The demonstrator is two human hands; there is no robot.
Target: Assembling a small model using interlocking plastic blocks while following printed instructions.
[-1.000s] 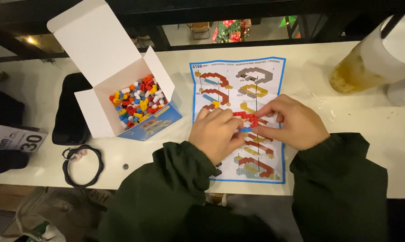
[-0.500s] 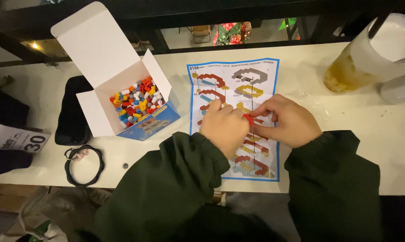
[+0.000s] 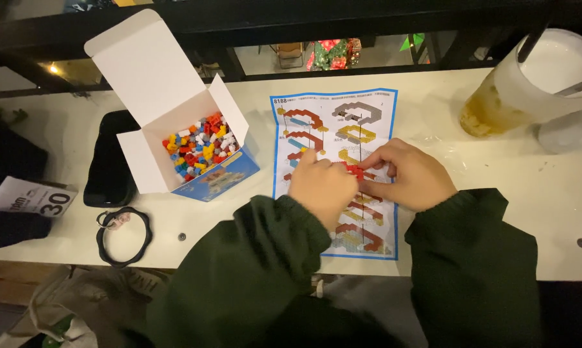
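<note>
Left hand (image 3: 322, 187) and right hand (image 3: 412, 177), fingers clamped on small red plastic bricks (image 3: 353, 170), rest on glossy paper sheet (image 3: 342, 129). Open cardboard box (image 3: 150, 84) holds mixed bricks.

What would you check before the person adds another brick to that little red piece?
1. Red brick piece held between both hands: ok, left hand and right hand meet on it.
2. Instruction sheet flat and readable: ok in part, hands cover its middle.
3. Open box of coloured bricks close to the left hand: ok.
4. Drink cup clear of the right elbow: ok, apart.
5. Bricks seated tight: cannot tell, fingers hide them.
</note>
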